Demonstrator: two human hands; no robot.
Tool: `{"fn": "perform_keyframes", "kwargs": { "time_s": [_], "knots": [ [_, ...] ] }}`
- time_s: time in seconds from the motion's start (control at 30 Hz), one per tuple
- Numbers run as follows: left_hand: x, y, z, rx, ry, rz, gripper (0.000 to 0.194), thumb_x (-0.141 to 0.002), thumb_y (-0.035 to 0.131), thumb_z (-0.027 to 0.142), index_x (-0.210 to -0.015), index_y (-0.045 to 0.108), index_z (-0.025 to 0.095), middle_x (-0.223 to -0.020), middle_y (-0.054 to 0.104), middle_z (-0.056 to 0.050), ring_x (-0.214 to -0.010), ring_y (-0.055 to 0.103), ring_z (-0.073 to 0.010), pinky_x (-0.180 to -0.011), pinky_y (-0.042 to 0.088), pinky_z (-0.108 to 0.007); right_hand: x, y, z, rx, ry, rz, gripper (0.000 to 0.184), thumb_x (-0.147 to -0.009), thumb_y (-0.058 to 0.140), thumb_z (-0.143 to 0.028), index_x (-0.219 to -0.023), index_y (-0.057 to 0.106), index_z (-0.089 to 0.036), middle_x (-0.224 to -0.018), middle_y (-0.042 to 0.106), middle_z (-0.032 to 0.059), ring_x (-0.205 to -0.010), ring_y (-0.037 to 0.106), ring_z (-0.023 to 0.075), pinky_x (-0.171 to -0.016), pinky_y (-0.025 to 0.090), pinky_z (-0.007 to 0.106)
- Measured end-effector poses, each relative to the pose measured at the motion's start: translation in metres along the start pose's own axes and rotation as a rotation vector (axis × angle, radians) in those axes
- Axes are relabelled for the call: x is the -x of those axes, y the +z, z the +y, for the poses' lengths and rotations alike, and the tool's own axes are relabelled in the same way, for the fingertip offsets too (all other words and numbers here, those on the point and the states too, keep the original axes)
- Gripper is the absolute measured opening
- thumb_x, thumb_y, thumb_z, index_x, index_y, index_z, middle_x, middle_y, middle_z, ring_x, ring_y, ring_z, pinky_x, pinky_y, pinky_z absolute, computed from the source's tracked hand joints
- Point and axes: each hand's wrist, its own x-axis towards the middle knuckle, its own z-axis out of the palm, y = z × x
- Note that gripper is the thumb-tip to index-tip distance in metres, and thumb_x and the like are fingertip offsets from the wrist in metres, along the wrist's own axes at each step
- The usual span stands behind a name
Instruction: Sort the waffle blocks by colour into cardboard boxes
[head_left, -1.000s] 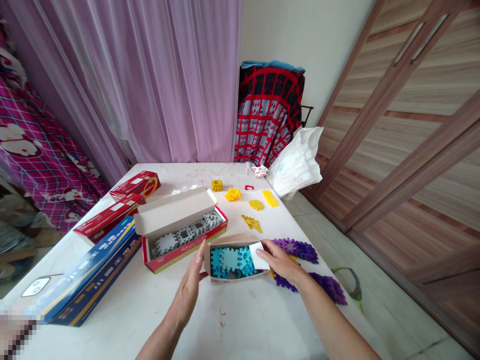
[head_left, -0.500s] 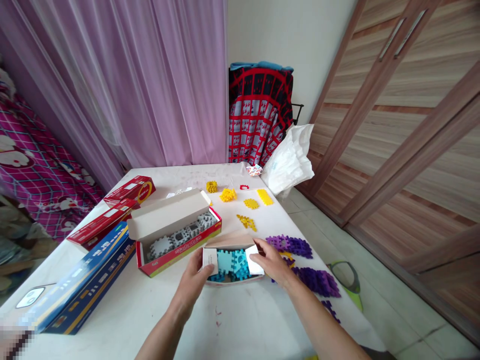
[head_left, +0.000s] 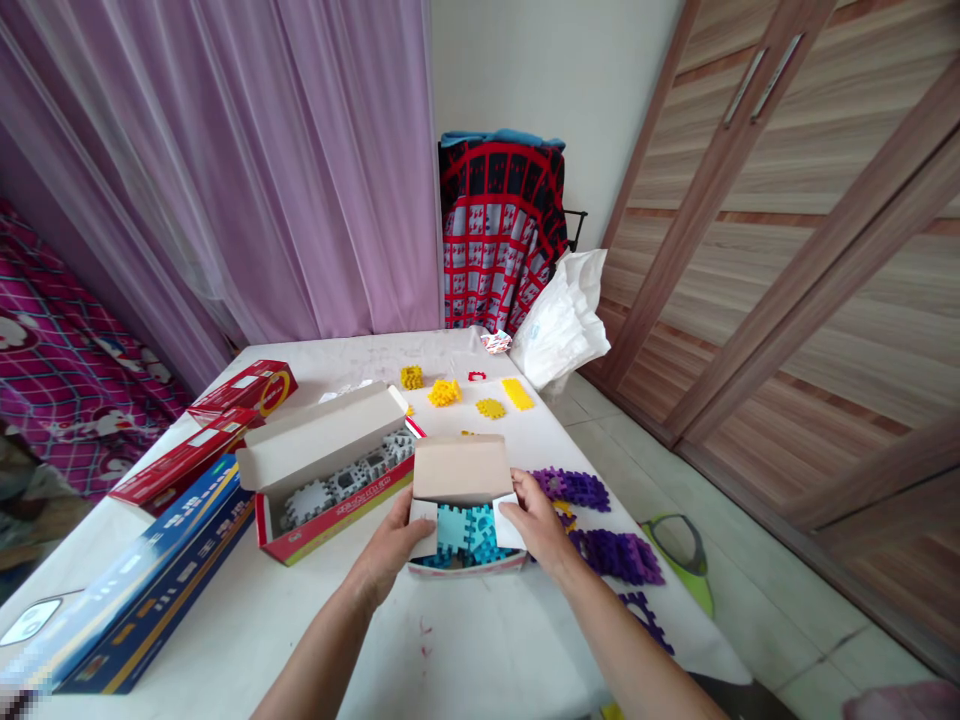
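Between my hands stands a small cardboard box [head_left: 461, 468] with its lid raised at the back. Inside it lie blue and teal toothed building pieces [head_left: 471, 530]. My left hand [head_left: 394, 540] grips the box's left end, thumb pressing on the white side flap there. At the other end my right hand [head_left: 536, 515] holds the right side, its thumb on the opposite white flap. Just left of it, a longer red box [head_left: 337, 510] has its lid up and contains grey toothed pieces [head_left: 352, 475]. Purple pieces [head_left: 619, 556] lie to the right of my right hand.
Yellow pieces [head_left: 444, 392] and a small red piece [head_left: 477, 376] are spread toward the table's far end. Closed red boxes [head_left: 187, 455] and a long blue box [head_left: 157, 580] line the left side. A white plastic bag [head_left: 562, 320] stands at the far right corner.
The small box's lid has swung further upright and now shows its inner face, hiding most of a yellow piece behind it. The view has shifted slightly; both hands keep their hold.
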Motion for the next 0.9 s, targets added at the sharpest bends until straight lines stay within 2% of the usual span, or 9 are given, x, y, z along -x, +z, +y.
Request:
{"fn": "perform_keyframes", "kwargs": {
  "time_s": [0.17, 0.37, 0.57, 0.63, 0.7, 0.77, 0.83, 0.87, 0.9],
  "knots": [
    [-0.007, 0.004, 0.002, 0.069, 0.021, -0.025, 0.073, -0.057, 0.07, 0.021, -0.127, 0.048, 0.022, -0.087, 0.069, 0.003, -0.067, 0.059, -0.0136, -0.063, 0.047, -0.025, -0.012, 0.0, 0.002, -0.022, -0.03, -0.015, 0.05, -0.061, 0.057, -0.02, -0.111, 0.049, -0.022, -0.087, 0.07, 0.0001, -0.068, 0.062, 0.0172, -0.059, 0.046, 0.027],
    [0.001, 0.002, -0.002, 0.096, 0.035, -0.026, 0.069, -0.058, 0.074, 0.025, -0.123, 0.051, 0.021, -0.095, 0.07, 0.0, -0.071, 0.061, -0.0145, -0.065, 0.049, -0.026, -0.002, 0.001, -0.001, 0.051, -0.095, -0.024, 0.041, -0.067, 0.058, -0.023, -0.108, 0.051, -0.022, -0.091, 0.071, 0.0014, -0.077, 0.064, 0.0179, -0.066, 0.049, 0.028],
    [0.005, 0.007, -0.005, 0.021, 0.062, 0.03, 0.063, -0.073, 0.068, 0.048, -0.128, 0.05, 0.023, -0.112, 0.069, -0.004, -0.091, 0.066, -0.0217, -0.078, 0.051, -0.032, 0.0, 0.005, -0.006, 0.19, -0.148, 0.019, 0.038, -0.073, 0.055, -0.025, -0.11, 0.05, -0.021, -0.102, 0.07, 0.0064, -0.093, 0.065, 0.0214, -0.082, 0.05, 0.033],
    [0.005, 0.004, 0.002, -0.101, 0.074, 0.028, 0.06, -0.076, 0.063, 0.054, -0.126, 0.053, 0.023, -0.118, 0.068, -0.006, -0.102, 0.065, -0.025, -0.087, 0.05, -0.035, -0.003, 0.003, -0.007, 0.233, -0.158, 0.023, 0.035, -0.074, 0.055, -0.025, -0.108, 0.051, -0.021, -0.099, 0.07, 0.0065, -0.091, 0.065, 0.0215, -0.083, 0.049, 0.033],
    [0.006, -0.008, 0.012, -0.315, 0.139, 0.045, 0.053, -0.079, 0.057, 0.057, -0.12, 0.06, 0.023, -0.12, 0.067, -0.007, -0.111, 0.061, -0.0272, -0.096, 0.046, -0.038, -0.006, 0.0, -0.009, 0.256, -0.16, 0.007, 0.031, -0.075, 0.056, -0.026, -0.106, 0.053, -0.021, -0.095, 0.07, 0.0058, -0.088, 0.064, 0.0214, -0.082, 0.049, 0.033],
    [0.007, -0.03, 0.025, -0.59, 0.302, 0.173, 0.047, -0.08, 0.052, 0.058, -0.11, 0.066, 0.025, -0.12, 0.068, -0.007, -0.116, 0.058, -0.0282, -0.102, 0.042, -0.039, -0.006, -0.004, -0.009, 0.27, -0.151, -0.02, 0.023, -0.078, 0.055, -0.028, -0.099, 0.056, -0.021, -0.09, 0.07, 0.0047, -0.085, 0.064, 0.021, -0.081, 0.049, 0.031],
    [0.008, -0.058, 0.038, -0.924, 0.492, 0.3, 0.044, -0.082, 0.049, 0.055, -0.11, 0.067, 0.027, -0.125, 0.065, -0.007, -0.118, 0.057, -0.0287, -0.102, 0.041, -0.04, -0.005, -0.007, -0.008, 0.295, -0.131, -0.044, 0.014, -0.08, 0.053, -0.031, -0.088, 0.058, -0.021, -0.084, 0.068, 0.0034, -0.082, 0.062, 0.0201, -0.076, 0.048, 0.029],
    [0.009, -0.071, 0.043, -1.098, 0.53, 0.34, 0.044, -0.081, 0.049, 0.053, -0.113, 0.065, 0.028, -0.126, 0.064, -0.008, -0.118, 0.056, -0.0294, -0.102, 0.04, -0.042, -0.005, -0.009, -0.008, 0.309, -0.123, -0.051, 0.014, -0.081, 0.052, -0.033, -0.083, 0.059, -0.02, -0.08, 0.066, 0.0027, -0.079, 0.061, 0.0194, -0.073, 0.047, 0.028],
    [0.01, -0.082, 0.047, -1.249, 0.51, 0.352, 0.045, -0.08, 0.05, 0.053, -0.115, 0.065, 0.027, -0.123, 0.065, -0.009, -0.116, 0.057, -0.0306, -0.1, 0.042, -0.044, -0.004, -0.01, -0.008, 0.324, -0.116, -0.054, 0.016, -0.082, 0.051, -0.034, -0.079, 0.058, -0.02, -0.076, 0.064, 0.0019, -0.075, 0.059, 0.0185, -0.069, 0.046, 0.026]
  ]
}}
